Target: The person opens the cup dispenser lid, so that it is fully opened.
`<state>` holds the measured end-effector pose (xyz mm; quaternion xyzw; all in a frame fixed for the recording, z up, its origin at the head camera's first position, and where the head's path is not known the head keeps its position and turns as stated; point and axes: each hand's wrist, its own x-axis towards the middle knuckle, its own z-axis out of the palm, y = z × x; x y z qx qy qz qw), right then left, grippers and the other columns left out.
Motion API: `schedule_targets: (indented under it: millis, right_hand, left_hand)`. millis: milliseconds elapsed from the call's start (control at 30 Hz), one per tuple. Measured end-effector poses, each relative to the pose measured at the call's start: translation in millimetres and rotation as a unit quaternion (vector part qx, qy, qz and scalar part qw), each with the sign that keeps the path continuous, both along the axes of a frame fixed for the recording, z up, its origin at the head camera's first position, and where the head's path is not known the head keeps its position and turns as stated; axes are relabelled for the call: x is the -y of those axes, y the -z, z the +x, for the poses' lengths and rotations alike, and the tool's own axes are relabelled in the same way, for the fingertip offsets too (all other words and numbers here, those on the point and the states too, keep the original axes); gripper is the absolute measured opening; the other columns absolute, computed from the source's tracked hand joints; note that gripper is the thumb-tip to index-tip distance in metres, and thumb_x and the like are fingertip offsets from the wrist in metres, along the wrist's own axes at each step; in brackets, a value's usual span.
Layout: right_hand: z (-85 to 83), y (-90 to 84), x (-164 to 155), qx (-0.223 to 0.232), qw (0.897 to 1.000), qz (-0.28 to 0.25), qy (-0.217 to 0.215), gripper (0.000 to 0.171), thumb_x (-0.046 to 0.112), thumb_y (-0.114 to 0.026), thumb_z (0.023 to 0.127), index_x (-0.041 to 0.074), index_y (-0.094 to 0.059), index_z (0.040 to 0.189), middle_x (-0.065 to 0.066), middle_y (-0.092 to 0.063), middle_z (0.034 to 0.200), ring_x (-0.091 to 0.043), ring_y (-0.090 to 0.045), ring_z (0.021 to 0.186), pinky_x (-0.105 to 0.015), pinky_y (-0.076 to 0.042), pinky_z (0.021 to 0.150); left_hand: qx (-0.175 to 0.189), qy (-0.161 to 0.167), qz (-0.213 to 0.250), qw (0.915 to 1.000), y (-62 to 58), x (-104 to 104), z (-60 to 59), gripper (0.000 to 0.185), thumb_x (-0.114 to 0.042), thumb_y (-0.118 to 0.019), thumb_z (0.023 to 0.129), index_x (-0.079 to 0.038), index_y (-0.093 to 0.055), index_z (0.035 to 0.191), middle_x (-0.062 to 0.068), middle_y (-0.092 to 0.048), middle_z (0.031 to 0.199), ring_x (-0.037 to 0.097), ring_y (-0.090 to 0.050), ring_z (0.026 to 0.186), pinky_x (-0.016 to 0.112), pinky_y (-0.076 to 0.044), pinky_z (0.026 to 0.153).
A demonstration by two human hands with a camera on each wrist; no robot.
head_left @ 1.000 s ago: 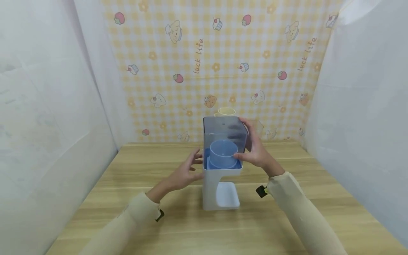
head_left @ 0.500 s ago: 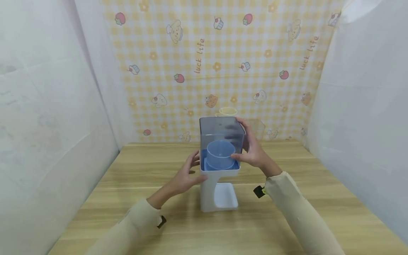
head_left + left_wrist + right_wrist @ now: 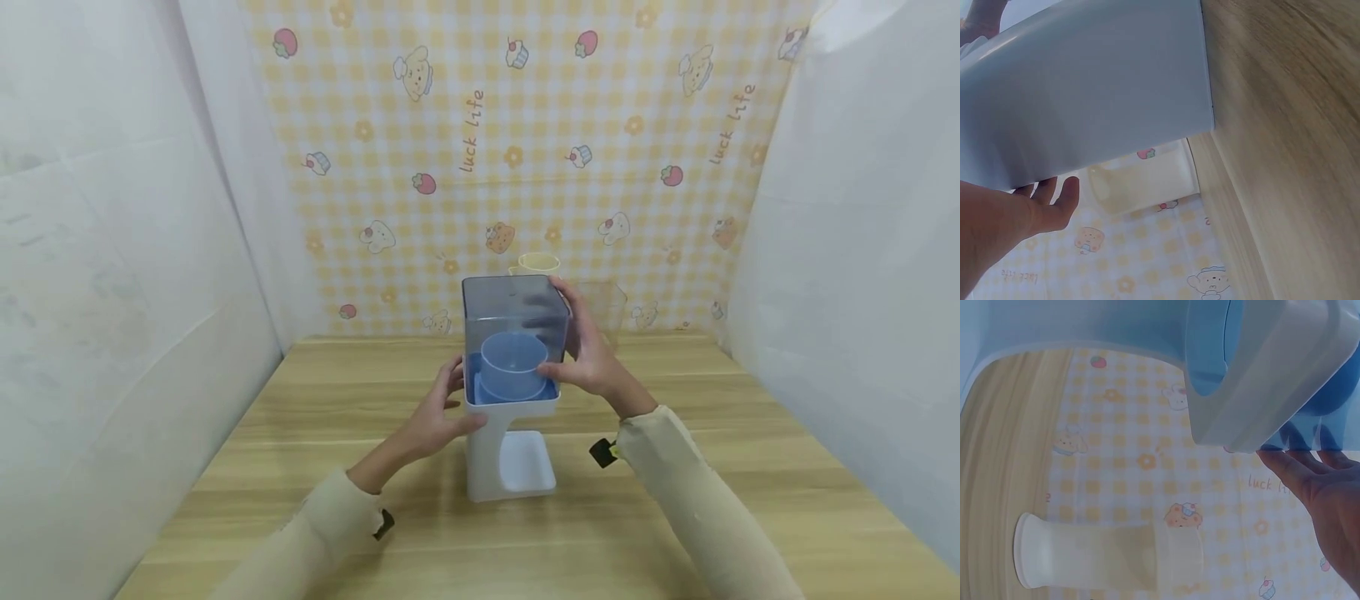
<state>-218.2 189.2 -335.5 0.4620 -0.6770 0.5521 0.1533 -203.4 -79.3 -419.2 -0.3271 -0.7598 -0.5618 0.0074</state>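
A small staged recording booth is shown rather than a lived-in room. A light wooden tabletop (image 3: 337, 500) is enclosed on the left by a plain white fabric sheet (image 3: 112, 292) and on the right by a second white sheet (image 3: 862, 292), hung like makeshift walls. The far side is closed by a yellow-and-white checked cloth backdrop (image 3: 525, 150) printed with cartoon puppies, strawberries, cupcakes and the words "luck life". A home-like, kitchen-flavoured setting is suggested by the cream plastic cup (image 3: 1110, 559) standing at the far edge of the tabletop.
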Motion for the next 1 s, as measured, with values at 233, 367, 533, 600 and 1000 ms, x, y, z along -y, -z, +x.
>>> schedule_targets:
  millis: [233, 367, 533, 600, 1000]
  right_hand:
    - [-3.5, -0.3, 5.4, -0.005, 1.0, 0.004, -0.008, 0.112, 0.046, -0.083, 0.077, 0.011, -0.011, 0.155, -0.016, -0.034, 0.142, -0.041, -0.05, 0.118, -0.055, -0.049, 0.093]
    - [-4.8, -1.1, 8.0, -0.001, 1.0, 0.009, -0.01, 0.113, 0.048, -0.083, 0.076, 0.013, -0.011, 0.156, -0.018, -0.034, 0.142, -0.041, -0.05, 0.119, -0.055, -0.049, 0.094]
    - [-3.9, -1.3, 10.3, 0.0, 1.0, 0.015, -0.007, 0.113, 0.05, -0.082, 0.076, 0.014, -0.01, 0.156, -0.021, -0.035, 0.142, -0.042, -0.05, 0.119, -0.056, -0.049, 0.093]
    - [-3.4, -1.2, 11.4, 0.001, 1.0, 0.016, -0.007, 0.113, 0.05, -0.082, 0.076, 0.014, -0.01, 0.156, -0.021, -0.035, 0.142, -0.042, -0.05, 0.12, -0.055, -0.049, 0.094]
    - [3.2, -0.6, 15.1, 0.02, 1.0, 0.01, 0.021, 0.116, 0.052, -0.084, 0.073, 0.018, -0.01, 0.155, -0.017, -0.033, 0.145, -0.038, -0.046, 0.123, -0.056, -0.046, 0.095]
  left_hand:
    - [-0.006, -0.003, 0.018, 0.9998, 0.1, 3.3, 0.8, 0.103, -0.053, -0.073, 0.083, -0.014, -0.013, 0.158, 0.022, -0.032, 0.155, 0.039, -0.036, 0.139, 0.061, -0.034, 0.106]
    - [-0.01, -0.006, 0.026, 0.9996, 0.0, 4.1, 1.1, 0.102, -0.054, -0.074, 0.082, -0.016, -0.015, 0.157, 0.021, -0.035, 0.154, 0.038, -0.036, 0.139, 0.062, -0.035, 0.105]
    - [-0.002, -0.01, 0.034, 0.9994, -0.6, 3.0, 1.3, 0.105, -0.054, -0.074, 0.081, -0.014, -0.014, 0.157, 0.022, -0.033, 0.154, 0.037, -0.033, 0.141, 0.061, -0.033, 0.107]
    - [0.002, -0.01, 0.038, 0.9992, -0.7, 2.5, 1.2, 0.107, -0.055, -0.075, 0.081, -0.012, -0.013, 0.157, 0.022, -0.032, 0.155, 0.037, -0.032, 0.141, 0.061, -0.033, 0.108]
    - [-0.008, -0.013, 0.052, 0.9985, 2.3, -3.8, -4.4, 0.111, -0.059, -0.076, 0.077, -0.011, -0.014, 0.156, 0.019, -0.036, 0.154, 0.035, -0.036, 0.139, 0.061, -0.033, 0.105]
